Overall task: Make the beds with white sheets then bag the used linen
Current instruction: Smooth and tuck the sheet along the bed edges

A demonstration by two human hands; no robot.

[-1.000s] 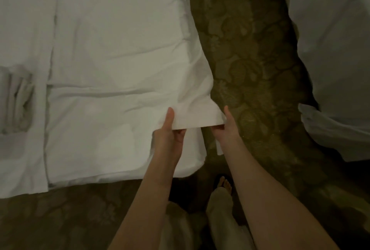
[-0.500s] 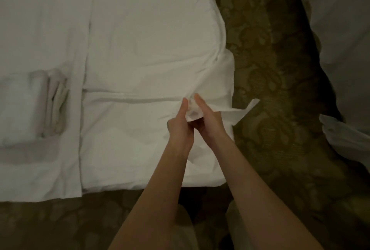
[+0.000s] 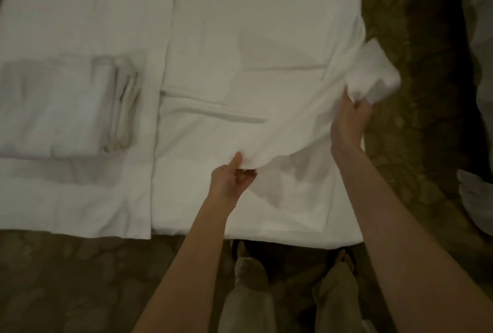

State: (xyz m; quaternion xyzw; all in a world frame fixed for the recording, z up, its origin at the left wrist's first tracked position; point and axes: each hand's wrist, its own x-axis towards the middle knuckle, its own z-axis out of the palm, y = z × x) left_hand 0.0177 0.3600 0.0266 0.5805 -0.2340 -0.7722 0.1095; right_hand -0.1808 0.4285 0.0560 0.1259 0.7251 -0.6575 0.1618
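Bed-making step, spreading sheet. Left hand (image 3: 230, 181) pinches the lifted edge of the white sheet (image 3: 266, 47) over the bed (image 3: 80, 199) foot; right hand (image 3: 349, 119) grasps its bunched corner (image 3: 373, 76) at the bed's right side, above the carpet (image 3: 416, 145). Folded linen stack (image 3: 61, 108) sits left on the bed. Next, likely: pull the corner out, lay flat, tuck. Bagging not started.

Bedroom (hotel-like): white-sheeted bed (image 3: 253, 25), patterned carpet (image 3: 416, 145), folded linen (image 3: 53, 108).
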